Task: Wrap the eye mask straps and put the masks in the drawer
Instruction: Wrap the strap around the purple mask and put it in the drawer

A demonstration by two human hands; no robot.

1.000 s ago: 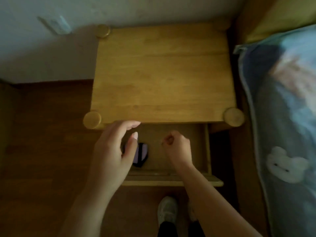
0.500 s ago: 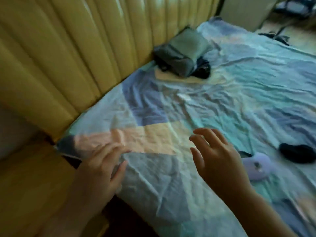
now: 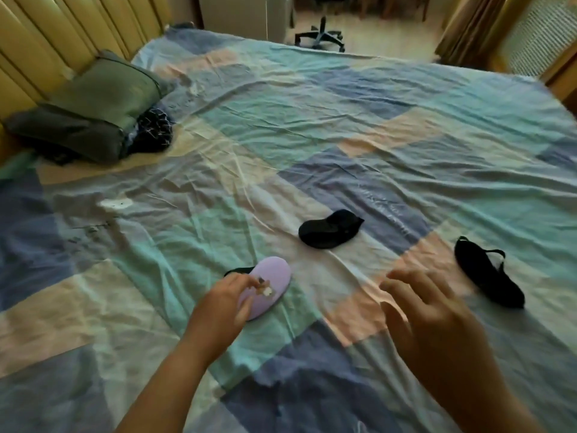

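Three eye masks lie on the patchwork bed sheet (image 3: 312, 126). My left hand (image 3: 223, 303) pinches the near end of a lilac eye mask (image 3: 273, 281), whose dark strap shows just behind it. A folded black eye mask (image 3: 327, 232) lies a little farther away, in the middle. To the right is a second black eye mask (image 3: 485, 276) with its strap loose. My right hand (image 3: 427, 314) hovers over the sheet between the lilac mask and that right one, fingers spread and holding nothing. The drawer is out of view.
A grey-green pillow (image 3: 100, 104) and a dark patterned cloth (image 3: 153, 129) lie at the far left against the yellow padded headboard (image 3: 46, 35). Beyond the bed's far edge stands an office chair base (image 3: 321, 35). Curtains hang at the far right.
The view swung from the open nightstand drawer over to the bed. My left hand reached the lilac mask and closed on its end. My right hand moved right and stays open.
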